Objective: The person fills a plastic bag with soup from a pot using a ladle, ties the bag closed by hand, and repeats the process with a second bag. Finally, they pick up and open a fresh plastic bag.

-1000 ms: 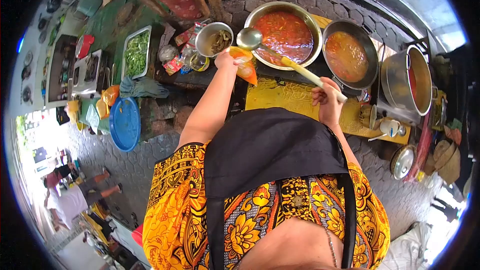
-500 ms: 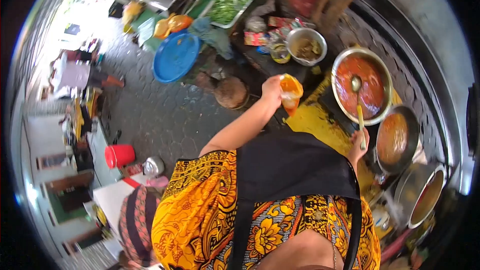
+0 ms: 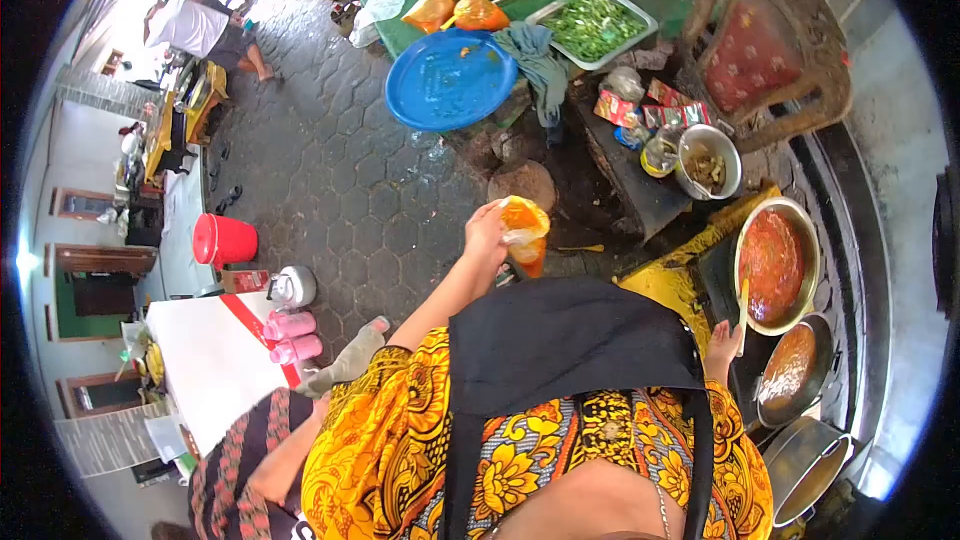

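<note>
My left hand (image 3: 485, 232) is closed on the rim of a clear plastic bag (image 3: 526, 225) with orange sauce in it, held out over the floor. At the right, my right hand (image 3: 721, 342) grips the pale handle of a ladle (image 3: 742, 315). The ladle's head is out of sight in the red sauce of a large metal pot (image 3: 818, 260). Below that pot sits a dark wok (image 3: 826, 345) of orange-brown sauce. A smaller pot (image 3: 737, 175) with brown pieces of food stands above, on a dark ledge.
A blue round tray (image 3: 400, 90), tied bags of orange food (image 3: 478, 13) and a metal tray of chopped greens (image 3: 590, 25) lie ahead. A carved chair (image 3: 750, 45) stands upper right. Beside me at lower left is another person (image 3: 245, 465); someone else (image 3: 200, 25) is farther off.
My view has swung, so the stove things sit lower and farther right. The bag in my left hand is now farther from the big pot. The ladle's head no longer shows.
</note>
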Available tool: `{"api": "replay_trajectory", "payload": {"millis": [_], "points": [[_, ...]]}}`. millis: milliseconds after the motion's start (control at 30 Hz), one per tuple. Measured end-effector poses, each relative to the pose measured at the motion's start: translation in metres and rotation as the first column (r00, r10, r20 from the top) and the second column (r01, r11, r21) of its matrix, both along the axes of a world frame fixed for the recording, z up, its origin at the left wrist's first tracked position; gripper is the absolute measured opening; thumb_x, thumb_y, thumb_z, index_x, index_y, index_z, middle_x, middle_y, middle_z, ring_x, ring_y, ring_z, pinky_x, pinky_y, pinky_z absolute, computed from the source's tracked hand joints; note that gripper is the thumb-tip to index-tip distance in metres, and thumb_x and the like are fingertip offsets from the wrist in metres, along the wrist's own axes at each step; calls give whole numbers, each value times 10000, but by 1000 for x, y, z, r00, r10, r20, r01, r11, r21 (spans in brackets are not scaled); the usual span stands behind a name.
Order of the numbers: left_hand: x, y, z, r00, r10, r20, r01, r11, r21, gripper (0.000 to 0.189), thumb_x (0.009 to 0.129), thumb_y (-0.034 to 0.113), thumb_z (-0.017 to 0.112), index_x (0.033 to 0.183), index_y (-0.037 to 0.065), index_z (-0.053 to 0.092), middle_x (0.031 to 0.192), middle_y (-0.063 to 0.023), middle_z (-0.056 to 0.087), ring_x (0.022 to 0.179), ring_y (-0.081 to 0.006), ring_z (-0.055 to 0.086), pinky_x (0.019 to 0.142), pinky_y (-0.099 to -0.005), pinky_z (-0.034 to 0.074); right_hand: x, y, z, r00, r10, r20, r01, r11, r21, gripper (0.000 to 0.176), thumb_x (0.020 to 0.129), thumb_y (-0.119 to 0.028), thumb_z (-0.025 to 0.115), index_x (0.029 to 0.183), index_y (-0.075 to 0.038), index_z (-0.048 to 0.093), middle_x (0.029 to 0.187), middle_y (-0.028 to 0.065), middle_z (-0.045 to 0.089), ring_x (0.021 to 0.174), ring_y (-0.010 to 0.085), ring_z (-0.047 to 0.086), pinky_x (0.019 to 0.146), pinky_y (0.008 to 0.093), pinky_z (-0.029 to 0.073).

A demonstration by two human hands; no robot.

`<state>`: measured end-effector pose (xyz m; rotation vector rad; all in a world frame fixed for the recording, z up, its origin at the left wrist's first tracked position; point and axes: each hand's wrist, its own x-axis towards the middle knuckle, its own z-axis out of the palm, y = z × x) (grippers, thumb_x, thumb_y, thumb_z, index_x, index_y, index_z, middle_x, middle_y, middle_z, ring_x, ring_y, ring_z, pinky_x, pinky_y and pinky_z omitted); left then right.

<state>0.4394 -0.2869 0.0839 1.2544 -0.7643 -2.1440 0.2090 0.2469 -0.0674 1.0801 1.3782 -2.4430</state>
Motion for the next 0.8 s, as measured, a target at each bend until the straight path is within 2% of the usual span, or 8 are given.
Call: {"api": "replay_trajectory", "payload": {"millis": [100, 200, 300, 400, 467, 600, 700, 800], "points": [[41, -45, 28, 997, 73, 14, -73, 997, -2, 180, 901, 68, 474, 1059, -5, 519, 956, -136, 619, 833, -247, 628, 672, -370, 537, 17, -75, 34, 997, -12, 81, 11, 1000, 11, 533, 946, -236, 451, 1407, -87, 229, 939, 102, 533, 783, 188, 543, 683, 295, 496], [88, -96, 36, 991, 93, 97, -83, 992, -95, 217, 920, 94, 442, 1115, 4, 479, 1018, -138, 595, 869, -241, 619, 651, -355, 534, 16, -138, -3, 973, 213, 87, -214, 977, -3, 454, 957, -229, 394, 1375, -67, 320, 939, 106, 533, 727, 183, 505, 650, 291, 454], [118, -139, 71, 972, 224, 75, -218, 973, -80, 223, 904, 76, 464, 1110, -8, 486, 998, -138, 596, 868, -258, 617, 672, -378, 537, 26, -266, -5, 894, 429, 131, -432, 902, -5, 310, 897, -190, 518, 1144, -6, 485, 891, 137, 593, 685, 205, 542, 646, 373, 481], [152, -199, 61, 965, 263, -3, -262, 959, -111, 172, 853, 54, 521, 1012, -6, 548, 888, -119, 601, 790, -242, 611, 663, -389, 535, 64, -417, 31, 573, 819, -7, -819, 573, 14, 379, 865, -200, 587, 1184, -20, 489, 916, 128, 615, 679, 191, 564, 624, 353, 495], [165, -233, 69, 943, 333, 25, -328, 937, -117, 141, 851, 37, 513, 979, -8, 552, 881, -125, 600, 785, -250, 612, 670, -398, 538, 115, -518, 115, 248, 960, -130, -968, 251, 11, 344, 880, -166, 553, 1185, -20, 491, 881, 101, 606, 712, 171, 579, 601, 317, 493], [189, -296, 77, 899, 436, -37, -438, 894, -93, 112, 854, 26, 504, 954, -5, 545, 875, -128, 597, 777, -255, 614, 672, -409, 544, 197, -673, 201, -258, 956, -141, -966, -258, 20, 323, 895, -256, 554, 1111, -17, 554, 888, 80, 613, 751, 144, 593, 579, 266, 507], [197, -339, 80, 874, 485, -18, -483, 867, -119, 100, 857, 26, 502, 944, -2, 541, 868, -126, 594, 766, -251, 616, 666, -405, 548, 250, -756, 227, -375, 919, -123, -900, -393, -191, 396, 893, -372, 534, 1058, -13, 541, 850, 78, 616, 690, 137, 598, 524, 259, 506], [201, -385, 76, 869, 494, -18, -492, 861, -127, 97, 861, 29, 495, 941, -3, 539, 871, -127, 594, 753, -250, 618, 655, -391, 552, 287, -827, 227, -384, 920, -84, -872, -391, -294, 489, 867, -502, 508, 964, -24, 540, 806, 78, 601, 649, 140, 594, 514, 272, 496]]}}
